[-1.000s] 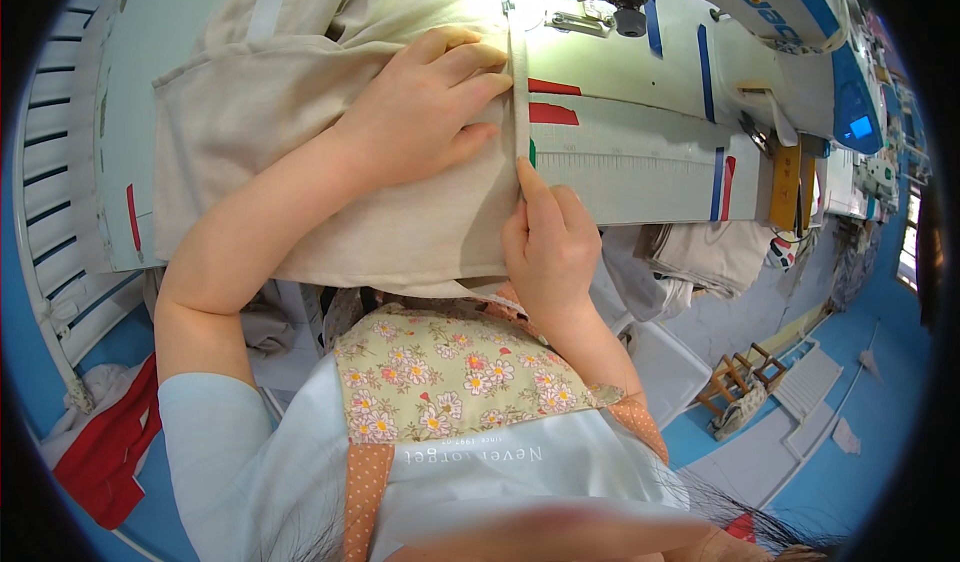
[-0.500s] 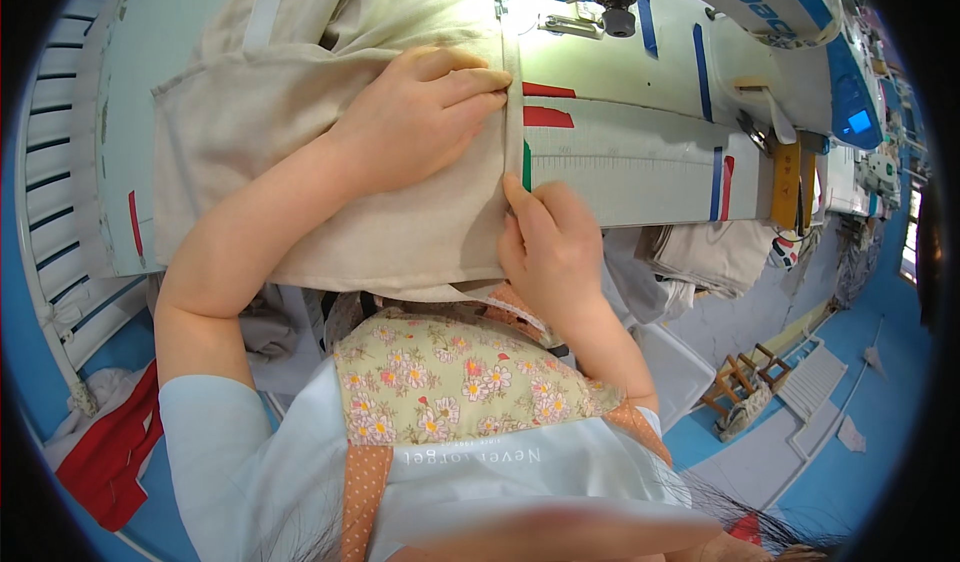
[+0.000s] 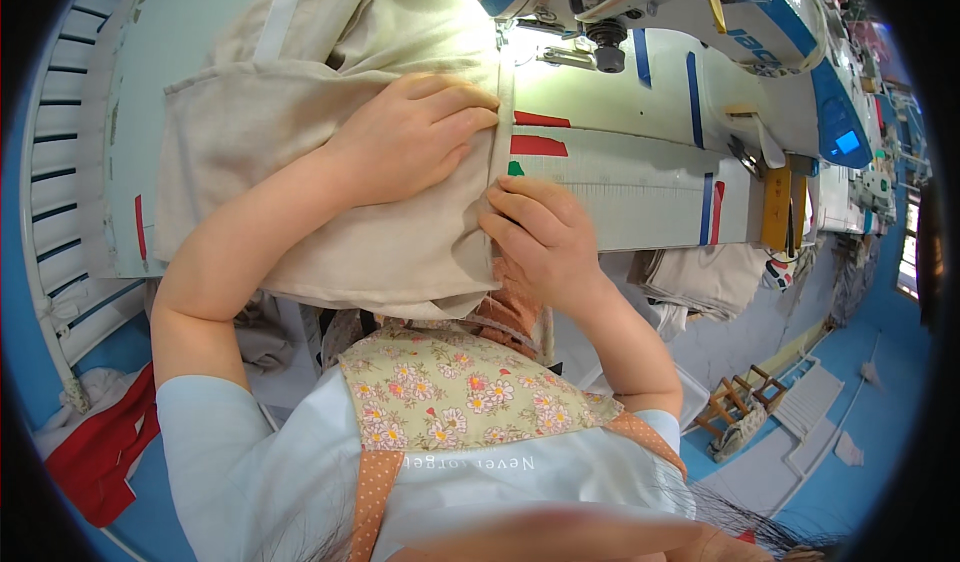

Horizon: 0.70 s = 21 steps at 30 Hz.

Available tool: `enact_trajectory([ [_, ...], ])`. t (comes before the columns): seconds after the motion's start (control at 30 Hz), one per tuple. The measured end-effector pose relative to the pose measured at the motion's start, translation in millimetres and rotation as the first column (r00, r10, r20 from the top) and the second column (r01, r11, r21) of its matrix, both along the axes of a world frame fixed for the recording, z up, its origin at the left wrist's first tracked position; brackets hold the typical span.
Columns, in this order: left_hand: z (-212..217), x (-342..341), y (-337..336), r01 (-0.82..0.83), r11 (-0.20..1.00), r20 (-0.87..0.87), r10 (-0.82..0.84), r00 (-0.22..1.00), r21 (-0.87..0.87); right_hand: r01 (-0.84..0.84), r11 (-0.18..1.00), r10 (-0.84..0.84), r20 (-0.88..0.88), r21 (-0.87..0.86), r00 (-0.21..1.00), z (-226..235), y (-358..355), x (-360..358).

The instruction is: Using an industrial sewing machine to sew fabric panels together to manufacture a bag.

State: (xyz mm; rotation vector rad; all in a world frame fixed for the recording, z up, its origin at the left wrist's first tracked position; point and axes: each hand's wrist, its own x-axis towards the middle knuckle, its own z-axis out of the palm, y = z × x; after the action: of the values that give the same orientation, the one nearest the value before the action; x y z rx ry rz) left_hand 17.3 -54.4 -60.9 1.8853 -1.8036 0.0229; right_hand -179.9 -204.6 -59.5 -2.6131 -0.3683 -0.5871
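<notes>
A large piece of beige cloth (image 3: pixel 235 167) lies spread over the sewing table. Its folded right edge runs up toward the lit needle area of the sewing machine (image 3: pixel 640 12). My left hand (image 3: pixel 415 137) rests on top of the cloth, fingers close together and curled, their tips gripping the folded edge below the needle. Closer to me, my right hand (image 3: pixel 545 232) pinches the same edge between thumb and fingers, where the cloth puckers. The near part of the cloth hangs over the table's front edge above my flowered apron (image 3: pixel 450 387). Both palms are hidden.
A ruler strip (image 3: pixel 610 192) and coloured tape marks lie on the table right of the cloth. A yellow holder (image 3: pixel 783 207) stands at its right end. Folded beige cloths (image 3: pixel 705 277) sit below the table edge. A white slatted rack (image 3: pixel 55 182) borders the left.
The cloth's near right corner is now drawn up and puckered by my right hand, which has shifted slightly left. My left hand keeps its place on the cloth. The whole view has tilted a little.
</notes>
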Motion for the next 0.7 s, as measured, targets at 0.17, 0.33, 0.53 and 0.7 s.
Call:
enact_trajectory([
  [0.17, 2.4, 1.2, -2.4, -0.028, 0.999, 0.011, 0.028, 1.000, -0.017, -0.006, 0.997, 0.004, 0.016, 0.077, 1.000, -1.1, 2.9, 1.6],
  [0.33, -1.7, 0.3, -2.4, -0.058, 0.998, -0.025, 0.058, 0.998, -0.008, 0.001, 0.996, -0.004, 0.042, 0.084, 0.999, -1.6, 3.6, 0.1],
  [0.53, -1.6, -0.7, -2.9, -0.086, 0.996, -0.021, 0.085, 0.996, -0.025, 0.012, 0.997, -0.013, 0.011, 0.079, 1.000, 1.1, 1.6, -0.2],
  [0.7, -0.5, 2.5, -4.9, -0.081, 0.996, -0.039, 0.080, 0.996, -0.039, 0.013, 0.996, -0.010, -0.026, 0.094, 1.000, 2.2, 2.1, 0.8],
])
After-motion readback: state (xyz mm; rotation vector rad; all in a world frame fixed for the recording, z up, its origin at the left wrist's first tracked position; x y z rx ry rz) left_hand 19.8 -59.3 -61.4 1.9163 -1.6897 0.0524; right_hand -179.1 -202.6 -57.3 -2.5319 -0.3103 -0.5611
